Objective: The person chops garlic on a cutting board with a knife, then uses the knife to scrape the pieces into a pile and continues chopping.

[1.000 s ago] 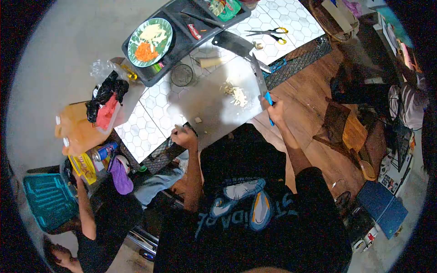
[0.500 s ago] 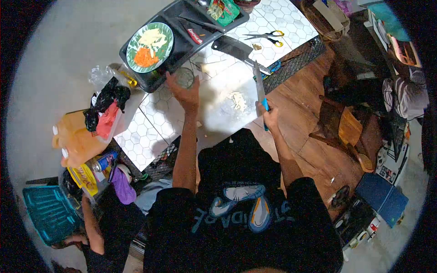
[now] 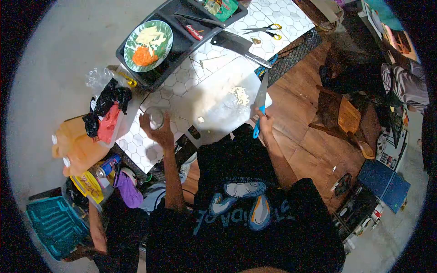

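Low tiled table seen from above. The work surface (image 3: 136,142), patterned with white hexagons, runs diagonally from the near left to the far right, with dark mesh (image 3: 298,53) along its right-hand edge. A pale cutting board (image 3: 216,111) lies at the near middle; it bears a loose heap of pale cut pieces (image 3: 239,95) toward its right side, and one small separate piece (image 3: 200,119) lies near its left side.

The left hand (image 3: 158,132) grasps a clear glass (image 3: 157,119), fingers and thumb curved about its sides, over the tiles left of the board; whether the glass touches the tiles cannot be told. The right hand (image 3: 264,121) is closed on the blue handle of a knife (image 3: 262,94), whose blade points away from the person at the board's right edge.

Beyond the board, a dark tray (image 3: 181,51) carries a green-and-white plate (image 3: 170,38) with orange shreds (image 3: 144,56) beside pale slices (image 3: 151,35). A cleaver (image 3: 231,42) lies to the right of the tray, and scissors (image 3: 264,31) lie farther right.

The room: brown wood-look flooring (image 3: 291,118) extends to the right, where a wooden chair (image 3: 344,116) stands. At the left are orange containers (image 3: 77,148) and, nearer, a teal crate (image 3: 57,227) beside another person's forearm (image 3: 97,230).
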### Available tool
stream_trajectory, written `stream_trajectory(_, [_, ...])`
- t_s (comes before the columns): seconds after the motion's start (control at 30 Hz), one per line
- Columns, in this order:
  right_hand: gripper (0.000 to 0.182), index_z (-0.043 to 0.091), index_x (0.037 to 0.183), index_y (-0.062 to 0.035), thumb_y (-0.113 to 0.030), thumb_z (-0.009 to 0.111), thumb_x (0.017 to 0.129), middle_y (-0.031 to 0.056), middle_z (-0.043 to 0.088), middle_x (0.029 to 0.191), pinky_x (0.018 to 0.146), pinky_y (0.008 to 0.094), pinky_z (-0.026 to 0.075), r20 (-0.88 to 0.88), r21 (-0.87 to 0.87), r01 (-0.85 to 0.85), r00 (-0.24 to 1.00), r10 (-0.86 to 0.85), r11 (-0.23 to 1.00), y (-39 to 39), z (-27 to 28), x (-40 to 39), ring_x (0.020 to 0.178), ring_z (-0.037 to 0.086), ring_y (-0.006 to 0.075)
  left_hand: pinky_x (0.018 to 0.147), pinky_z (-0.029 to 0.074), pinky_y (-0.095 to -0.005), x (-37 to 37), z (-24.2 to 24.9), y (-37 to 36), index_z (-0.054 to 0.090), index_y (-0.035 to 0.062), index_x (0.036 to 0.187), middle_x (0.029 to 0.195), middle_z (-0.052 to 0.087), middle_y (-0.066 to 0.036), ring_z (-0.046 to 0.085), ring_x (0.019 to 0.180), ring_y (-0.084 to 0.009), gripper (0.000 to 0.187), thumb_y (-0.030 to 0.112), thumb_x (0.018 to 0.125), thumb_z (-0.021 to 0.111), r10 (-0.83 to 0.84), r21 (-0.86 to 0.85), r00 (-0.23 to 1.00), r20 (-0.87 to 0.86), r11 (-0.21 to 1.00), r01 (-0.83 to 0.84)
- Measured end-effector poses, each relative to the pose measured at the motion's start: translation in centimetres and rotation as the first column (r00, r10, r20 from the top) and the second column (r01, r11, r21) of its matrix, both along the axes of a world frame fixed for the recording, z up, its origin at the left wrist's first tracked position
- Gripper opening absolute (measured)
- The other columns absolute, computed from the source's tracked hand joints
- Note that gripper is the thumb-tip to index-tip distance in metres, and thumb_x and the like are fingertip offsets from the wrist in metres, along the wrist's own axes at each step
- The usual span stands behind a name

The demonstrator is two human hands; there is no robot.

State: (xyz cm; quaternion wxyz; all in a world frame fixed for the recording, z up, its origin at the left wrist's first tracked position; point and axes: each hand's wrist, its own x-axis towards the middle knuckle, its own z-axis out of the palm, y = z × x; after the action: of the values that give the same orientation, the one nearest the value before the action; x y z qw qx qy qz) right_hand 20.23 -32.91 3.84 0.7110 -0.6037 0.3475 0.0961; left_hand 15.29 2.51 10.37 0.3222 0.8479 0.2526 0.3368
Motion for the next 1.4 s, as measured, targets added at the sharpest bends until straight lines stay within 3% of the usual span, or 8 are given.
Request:
stream_trajectory(0.07, [0.026,0.066,0.1,0.0034,-0.017,0.072,0.086,0.0102,0.066,0.099,0.077,0.0402,0.058,-0.058,0.03,0.005,0.998,-0.004,1.0,0.5,0.0,-0.4,0.088,0.063,0.021,0.101,0.041,-0.0411,-2.4,-0.5,0.9,0.042,-0.0024,0.133,0.125,0.05,-0.018,0.051,0.115,-0.0301,0.08,0.011,0.068,0.087,0.16,-0.144,0.987,-0.014,0.976,-0.161])
stream_trajectory(0.3, [0.021,0.066,0.099,0.0036,-0.013,0.07,0.086,0.0104,0.065,0.099,0.074,0.0384,0.059,0.019,-0.002,-0.052,0.998,0.052,0.999,2.2,-0.6,-0.1,0.086,0.063,0.021,0.098,0.043,-0.0417,-6.7,-2.3,4.8,0.044,-0.0028,0.13,0.119,0.054,-0.018,0.054,0.109,-0.0293,0.075,0.008,0.068,0.086,0.344,-0.022,0.939,0.028,0.939,-0.343])
stream_trajectory(0.43, [0.019,0.066,0.097,0.003,-0.013,0.069,0.087,0.0102,0.065,0.093,0.068,0.038,0.059,-0.063,0.09,-0.009,0.998,0.015,0.996,4.4,1.9,-0.1,0.081,0.062,0.0203,0.097,0.043,-0.0411,-6.8,-1.8,5.3,0.044,-0.0035,0.128,0.118,0.055,-0.018,0.055,0.107,-0.0284,0.073,0.006,0.069,0.085,0.345,0.03,0.938,0.016,0.938,-0.345])
stream_trajectory(0.77, [0.021,0.055,0.105,0.006,-0.01,0.059,0.092,0.0191,0.059,0.106,0.087,0.0488,0.056,-0.309,0.258,-0.07,0.939,0.151,0.963,7.6,3.6,-2.2,0.104,0.061,0.032,0.099,0.042,-0.0398,-7.8,-4.6,7.3,0.042,-0.0047,0.131,0.121,0.051,-0.018,0.051,0.113,-0.0285,0.08,0.011,0.068,0.087,0.255,0.021,0.958,0.13,0.965,-0.26])
stream_trajectory(0.9, [0.026,0.054,0.109,0.0063,-0.011,0.062,0.091,0.0186,0.059,0.107,0.089,0.0498,0.055,-0.198,0.335,-0.096,0.966,0.17,0.937,8.2,1.8,-2.1,0.107,0.06,0.0338,0.104,0.038,-0.0416,-7.4,-3.5,6.1,0.035,-0.0043,0.137,0.128,0.047,-0.02,0.047,0.119,-0.0301,0.088,0.011,0.067,0.087,0.31,-0.176,0.947,0.082,0.94,-0.292])
stream_trajectory(1.1, [0.034,0.051,0.115,0.0061,-0.012,0.066,0.09,0.0191,0.057,0.115,0.089,0.05,0.054,-0.148,0.284,-0.083,0.98,0.13,0.955,9.1,2.6,-2.3,0.111,0.059,0.0348,0.112,0.027,-0.0481,-6.4,-2.0,1.5,0.024,-0.0076,0.142,0.142,0.033,-0.026,0.036,0.131,-0.039,0.094,0.02,0.073,0.082,0.585,0.208,0.809,-0.048,0.798,-0.565])
stream_trajectory(1.23, [0.037,0.055,0.112,0.0079,-0.018,0.069,0.089,0.0166,0.059,0.112,0.087,0.0457,0.055,-0.185,0.184,-0.164,0.963,0.198,0.969,9.1,2.2,-2.7,0.109,0.06,0.0303,0.11,0.025,-0.0535,-6.0,-3.4,-2.8,0.029,-0.0052,0.14,0.145,0.031,-0.026,0.032,0.135,-0.0391,0.079,0.021,0.08,0.074,0.312,0.318,0.95,-0.009,0.902,-0.293])
stream_trajectory(1.4, [0.033,0.063,0.101,0.0071,-0.024,0.067,0.09,0.0156,0.063,0.103,0.083,0.0397,0.056,-0.167,0.078,-0.257,0.949,0.267,0.963,8.9,2.0,-2.5,0.1,0.061,0.0231,0.111,0.023,-0.0533,-1.5,-1.6,-8.7,0.036,0.0038,0.139,0.15,0.028,-0.022,0.028,0.139,-0.0393,0.061,0.016,0.086,0.065,0.071,0.173,0.97,-0.232,0.985,-0.031])
